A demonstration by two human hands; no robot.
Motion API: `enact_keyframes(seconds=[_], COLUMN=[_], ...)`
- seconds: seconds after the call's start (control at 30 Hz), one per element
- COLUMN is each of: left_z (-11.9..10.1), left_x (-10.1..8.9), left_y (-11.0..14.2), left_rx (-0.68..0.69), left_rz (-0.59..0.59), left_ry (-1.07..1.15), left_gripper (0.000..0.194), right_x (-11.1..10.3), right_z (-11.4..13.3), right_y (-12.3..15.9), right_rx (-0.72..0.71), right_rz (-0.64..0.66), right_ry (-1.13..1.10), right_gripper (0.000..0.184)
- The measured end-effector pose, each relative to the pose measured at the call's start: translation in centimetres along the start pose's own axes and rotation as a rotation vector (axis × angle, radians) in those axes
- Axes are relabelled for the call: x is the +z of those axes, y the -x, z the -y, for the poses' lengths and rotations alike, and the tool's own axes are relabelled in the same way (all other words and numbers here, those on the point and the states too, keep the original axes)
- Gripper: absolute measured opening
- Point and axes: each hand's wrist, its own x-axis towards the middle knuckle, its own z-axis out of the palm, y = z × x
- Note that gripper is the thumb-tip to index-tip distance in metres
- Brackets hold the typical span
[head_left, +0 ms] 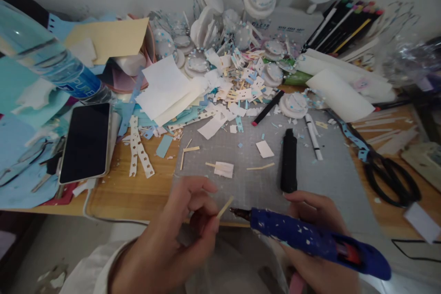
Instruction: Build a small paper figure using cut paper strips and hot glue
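Note:
Between the thumb and fingers of my left hand (186, 229) is a thin cream paper strip (225, 206), its free end pointing up and right. My right hand (317, 225) grips a blue hot glue gun (296, 234), held sideways with its dark nozzle just right of the strip. Whether nozzle and strip touch, I cannot tell. On the grey cutting mat (255, 188) beyond my hands lie a small white paper piece with a strip on it (223, 169), a thin bent strip (261, 166), and a white paper rectangle (264, 149).
A black marker (288, 161) lies on the mat, with scissors (389, 174) to its right. Paper scraps (241, 78) are heaped at the back. On the left are a phone (86, 140) and a tilted water bottle (51, 55); several pens (344, 27) stand at the back right.

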Motion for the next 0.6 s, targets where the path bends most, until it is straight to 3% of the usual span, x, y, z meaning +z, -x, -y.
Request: enact_keyframes(seconds=[0.13, 0.43, 0.6], left_z=[-0.04, -0.29, -0.29], left_x=[0.02, 0.17, 0.16], left_y=[-0.09, 0.01, 0.02], left_rx=[0.001, -0.003, 0.007], left_rz=[0.012, 0.002, 0.003], left_ry=[-0.014, 0.002, -0.019], left_gripper=[0.037, 0.028, 0.028], right_x=[-0.49, -0.06, -0.48], right_z=[-0.52, 0.18, -0.64], right_y=[-0.29, -0.20, -0.37], right_rx=[-0.099, -0.014, -0.097], right_rz=[0.049, -0.038, 0.026], right_ry=[0.019, 0.002, 0.021], right_gripper=[0.037, 0.033, 0.038])
